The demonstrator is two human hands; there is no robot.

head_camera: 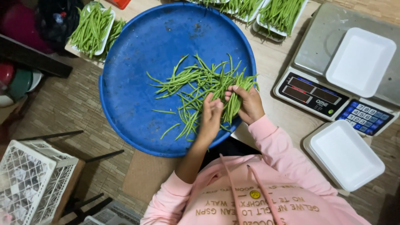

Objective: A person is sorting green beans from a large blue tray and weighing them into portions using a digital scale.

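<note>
The big round blue tray [137, 62] lies on the table, and its near rim is hidden behind the arms. On its right half lies a loose pile of green beans [187, 83], their long axes mostly running from near-left to far-right. The right hand [246, 104] grasps a bunch of beans that points down toward the person. The left hand [210, 118] touches this bunch, perhaps pinching it; its fingertips are covered.
</note>
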